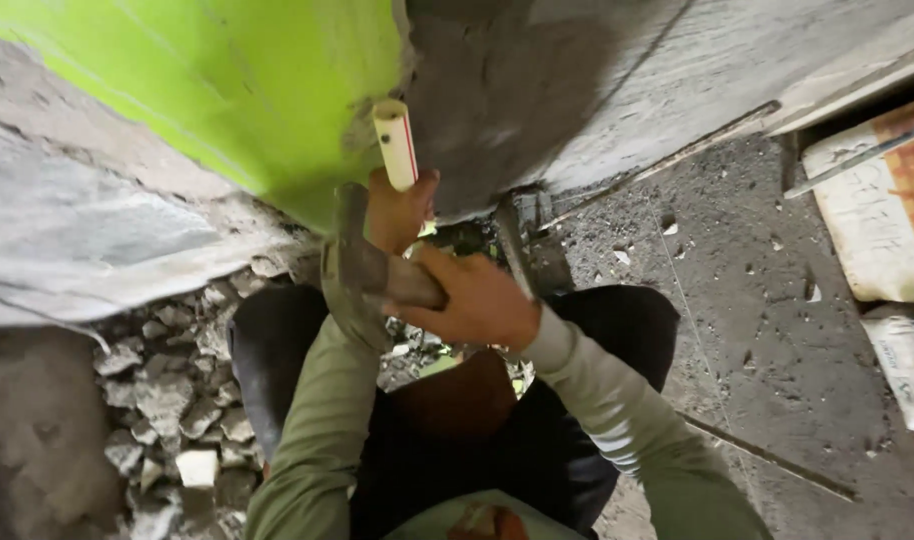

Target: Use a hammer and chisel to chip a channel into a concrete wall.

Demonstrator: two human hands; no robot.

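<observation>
My left hand (397, 212) grips a short white plastic pipe (395, 142) with a red stripe, its end pointing up against the wall where green paint (237, 90) meets grey plaster (497, 100). My right hand (474, 298) is closed around the wooden handle of a hammer (362, 262). The hammer's metal head sits just left of my left hand, close to the pipe. My knees in dark trousers frame the hands below.
Broken rubble and stone chunks (167, 390) lie at the lower left beside a chiselled channel. The concrete floor (757, 330) on the right carries small chips, a thin metal rod (857, 158) and printed sacks (877, 210) at the far right.
</observation>
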